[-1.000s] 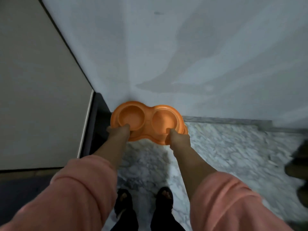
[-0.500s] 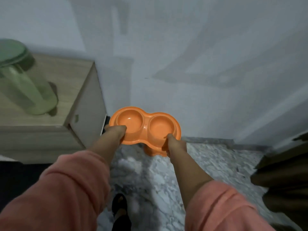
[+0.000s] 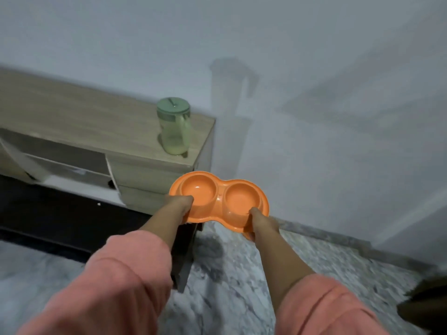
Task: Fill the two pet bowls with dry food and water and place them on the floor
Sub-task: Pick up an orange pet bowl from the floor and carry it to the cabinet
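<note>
An orange double pet bowl (image 3: 219,199) with two round wells is held in the air above the marble floor (image 3: 237,281), near the wall. Both wells look empty. My left hand (image 3: 180,206) grips its near left rim, thumb on top. My right hand (image 3: 260,222) grips the near right rim the same way. A translucent green pitcher (image 3: 173,126) with a green lid stands on the right end of a wooden cabinet (image 3: 96,122), up and to the left of the bowl.
The cabinet has an open shelf (image 3: 67,165) on its front and a dark base (image 3: 72,221) on the floor. A pale wall (image 3: 314,117) runs behind, with a stone skirting (image 3: 338,240) at its foot. A dark object (image 3: 425,308) sits at the lower right edge.
The view has swung up and left, bringing the cabinet top and pitcher fully into sight. The bowl has risen from the floor corner, still held by both hands.
</note>
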A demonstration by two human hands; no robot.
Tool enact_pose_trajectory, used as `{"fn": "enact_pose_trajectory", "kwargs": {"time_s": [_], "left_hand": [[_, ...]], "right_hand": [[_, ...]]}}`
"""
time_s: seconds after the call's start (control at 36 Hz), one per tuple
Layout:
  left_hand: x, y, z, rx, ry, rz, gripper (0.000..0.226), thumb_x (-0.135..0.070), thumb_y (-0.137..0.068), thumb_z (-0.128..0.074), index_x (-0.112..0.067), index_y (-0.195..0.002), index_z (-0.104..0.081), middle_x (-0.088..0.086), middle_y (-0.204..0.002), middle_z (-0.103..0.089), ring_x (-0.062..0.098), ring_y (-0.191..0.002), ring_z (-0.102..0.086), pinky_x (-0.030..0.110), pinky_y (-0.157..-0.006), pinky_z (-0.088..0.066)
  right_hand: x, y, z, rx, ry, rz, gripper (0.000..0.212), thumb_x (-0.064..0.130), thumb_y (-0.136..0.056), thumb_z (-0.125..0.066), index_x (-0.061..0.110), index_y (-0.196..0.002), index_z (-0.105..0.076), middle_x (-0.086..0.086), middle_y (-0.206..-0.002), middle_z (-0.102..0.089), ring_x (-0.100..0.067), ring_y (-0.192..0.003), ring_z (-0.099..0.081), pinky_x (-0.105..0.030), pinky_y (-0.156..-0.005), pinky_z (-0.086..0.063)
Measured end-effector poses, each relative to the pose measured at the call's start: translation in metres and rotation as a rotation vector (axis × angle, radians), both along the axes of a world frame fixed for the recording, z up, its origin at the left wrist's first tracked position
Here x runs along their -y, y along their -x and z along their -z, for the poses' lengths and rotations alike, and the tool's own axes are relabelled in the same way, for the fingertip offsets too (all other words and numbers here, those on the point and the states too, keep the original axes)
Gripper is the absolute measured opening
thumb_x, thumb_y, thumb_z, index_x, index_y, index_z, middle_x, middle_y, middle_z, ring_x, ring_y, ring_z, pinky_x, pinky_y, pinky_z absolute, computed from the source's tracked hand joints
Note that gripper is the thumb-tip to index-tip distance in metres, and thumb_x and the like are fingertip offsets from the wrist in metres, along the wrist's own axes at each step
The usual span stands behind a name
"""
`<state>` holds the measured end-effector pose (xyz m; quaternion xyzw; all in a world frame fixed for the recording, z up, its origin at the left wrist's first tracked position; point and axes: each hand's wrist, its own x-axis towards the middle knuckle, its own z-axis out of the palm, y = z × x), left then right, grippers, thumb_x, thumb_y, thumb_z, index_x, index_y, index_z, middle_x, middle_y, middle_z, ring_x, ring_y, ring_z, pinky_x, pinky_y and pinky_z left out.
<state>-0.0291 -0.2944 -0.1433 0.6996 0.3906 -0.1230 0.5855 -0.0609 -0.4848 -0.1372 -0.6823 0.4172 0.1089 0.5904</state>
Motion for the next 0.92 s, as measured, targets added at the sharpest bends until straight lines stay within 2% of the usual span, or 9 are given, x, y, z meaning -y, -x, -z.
{"fn": "enact_pose_trajectory", "kwargs": {"time_s": [0.11,0.28,0.36,0.47,0.56,0.64,0.72,0.83,0.92], "left_hand": [[-0.047,0.015,-0.023,0.047,-0.023,-0.055,0.055,-0.016,-0.086,-0.059,-0.003,-0.136,-0.041,0.020,-0.131,-0.053,0.036,-0.115,-0.057,0.044,-0.091,-0.053],[-0.148,0.028,-0.054,0.111,-0.039,-0.090,0.053,-0.019,-0.083,-0.059,-0.003,-0.132,-0.046,0.018,-0.128,-0.056,0.036,-0.112,-0.059,0.041,-0.088,-0.054],[-0.200,0.029,-0.062,0.100,-0.081,-0.067,0.067,-0.026,-0.072,-0.061,-0.007,-0.133,-0.042,0.019,-0.125,-0.056,0.038,-0.108,-0.060,0.047,-0.089,-0.055],[-0.256,0.026,-0.073,0.150,-0.097,-0.058,0.063,-0.023,-0.081,-0.061,-0.006,-0.136,-0.037,0.020,-0.128,-0.054,0.039,-0.112,-0.058,0.047,-0.094,-0.053],[-0.298,0.021,-0.082,0.163,-0.118,-0.056,0.063,-0.025,-0.081,-0.062,-0.005,-0.136,-0.039,0.020,-0.126,-0.055,0.040,-0.106,-0.060,0.049,-0.089,-0.055],[-0.325,0.016,-0.087,0.145,-0.139,-0.035,0.061,-0.027,-0.081,-0.064,-0.004,-0.134,-0.044,0.019,-0.123,-0.057,0.037,-0.100,-0.060,0.045,-0.087,-0.056],[-0.341,0.007,-0.090,0.151,-0.147,-0.025,0.057,-0.032,-0.081,-0.064,-0.003,-0.128,-0.050,0.016,-0.108,-0.059,0.034,-0.089,-0.061,0.041,-0.081,-0.057],[-0.354,-0.014,-0.087,0.143,-0.151,-0.058,0.058,-0.036,-0.079,-0.065,-0.003,-0.125,-0.053,0.016,-0.110,-0.064,0.034,-0.093,-0.066,0.035,-0.071,-0.054],[-0.361,-0.041,-0.080,0.133,-0.192,-0.054,0.048,-0.038,-0.084,-0.062,-0.002,-0.117,-0.057,0.016,-0.110,-0.065,0.033,-0.098,-0.066,0.034,-0.072,-0.050]], "right_hand": [[-0.046,0.002,-0.013,0.033,0.009,-0.034,0.069,0.044,-0.065,-0.061,0.008,-0.123,-0.050,-0.017,-0.108,-0.065,-0.036,-0.092,-0.067,-0.039,-0.073,-0.055],[-0.145,0.004,-0.033,0.092,0.011,-0.063,0.059,0.041,-0.073,-0.063,0.007,-0.120,-0.052,-0.016,-0.108,-0.062,-0.036,-0.097,-0.063,-0.045,-0.085,-0.055],[-0.194,0.008,-0.037,0.075,-0.001,-0.055,0.058,0.042,-0.073,-0.064,0.007,-0.118,-0.053,-0.016,-0.109,-0.063,-0.035,-0.097,-0.064,-0.042,-0.083,-0.056],[-0.250,0.007,-0.047,0.109,-0.034,-0.043,0.053,0.039,-0.075,-0.064,0.009,-0.116,-0.054,-0.013,-0.106,-0.063,-0.033,-0.097,-0.063,-0.045,-0.088,-0.055],[-0.292,0.004,-0.059,0.142,-0.025,-0.049,0.051,0.040,-0.075,-0.064,0.011,-0.116,-0.055,-0.012,-0.103,-0.064,-0.031,-0.095,-0.064,-0.045,-0.088,-0.055],[-0.318,-0.001,-0.068,0.136,0.002,-0.037,0.054,0.042,-0.072,-0.064,0.011,-0.114,-0.054,-0.010,-0.099,-0.064,-0.031,-0.093,-0.064,-0.045,-0.086,-0.055],[-0.336,-0.015,-0.074,0.147,0.000,-0.030,0.052,0.040,-0.075,-0.065,0.010,-0.117,-0.054,-0.011,-0.107,-0.065,-0.031,-0.097,-0.064,-0.043,-0.088,-0.055],[-0.351,-0.037,-0.077,0.148,0.007,-0.029,0.051,0.041,-0.078,-0.064,0.009,-0.117,-0.053,-0.010,-0.105,-0.062,-0.030,-0.096,-0.063,-0.043,-0.087,-0.055],[-0.360,-0.062,-0.075,0.149,0.007,-0.014,0.047,0.037,-0.078,-0.066,0.009,-0.114,-0.055,-0.010,-0.099,-0.059,-0.030,-0.097,-0.063,-0.043,-0.087,-0.055]]}}
